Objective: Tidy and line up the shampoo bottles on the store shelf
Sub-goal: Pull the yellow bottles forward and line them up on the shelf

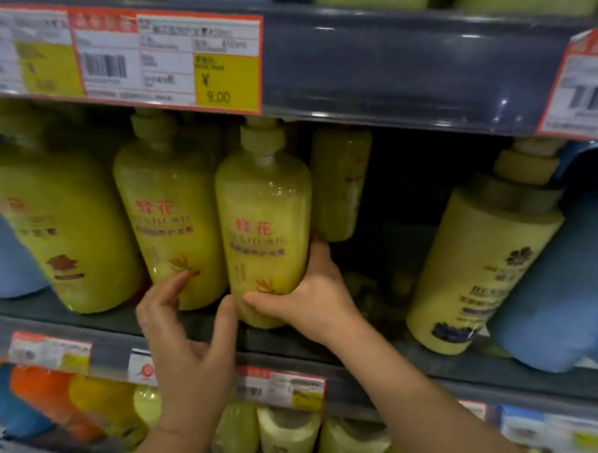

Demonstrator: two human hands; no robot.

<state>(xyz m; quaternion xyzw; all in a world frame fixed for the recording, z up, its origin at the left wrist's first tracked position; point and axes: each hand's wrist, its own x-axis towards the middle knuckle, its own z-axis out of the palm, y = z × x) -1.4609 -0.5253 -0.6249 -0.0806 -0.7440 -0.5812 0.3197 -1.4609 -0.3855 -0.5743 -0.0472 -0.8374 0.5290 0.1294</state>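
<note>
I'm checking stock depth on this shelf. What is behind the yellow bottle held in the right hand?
Behind the held bottle, gripped by the right hand, stands another yellow bottle, its right side showing. Right of it the shelf is dark. Whatever sits directly behind the held bottle is hidden.

The translucent yellow plastic shampoo bottle (265, 227) has red characters and an orange flower print; at 3 o'clock, a pale yellow opaque bottle (477, 263) shows a dark purple flower.
</note>
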